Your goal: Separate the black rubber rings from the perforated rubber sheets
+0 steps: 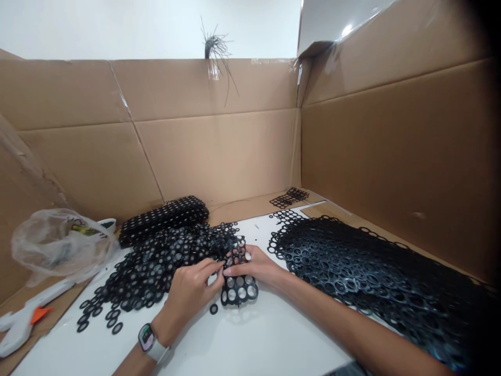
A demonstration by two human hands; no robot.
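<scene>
Roughly mid-view, the small black ring grid (pixel 236 290) is held just in front of the two dark heaps, over the white bench (pixel 235 350). The right hand (pixel 250 263) grips it from the side, thumb across the front and fingers curled behind. The left hand (pixel 195 284) brings thumb and forefinger nearly together at the grid's left edge; whether something small is pinched there, I cannot tell. Since the grid looks thin and openwork, a hard squeeze could bend it, and a loose right-hand grip could let it twist under the left fingertips.

Just beside it, a single loose ring (pixel 213 309) lies near the left hand, where a stray wrist might flick it away. Behind and to the left, the heap of small rings (pixel 156 261) spreads loosely; a sleeve or knuckle brushing it could scatter more. On the right, the mound of linked ring sheets (pixel 344 261) lies close to the right forearm, which could snag an edge and drag sheets along. Farther left, the plastic bag (pixel 62 245) sits near the heap and might catch rings if nudged.
</scene>
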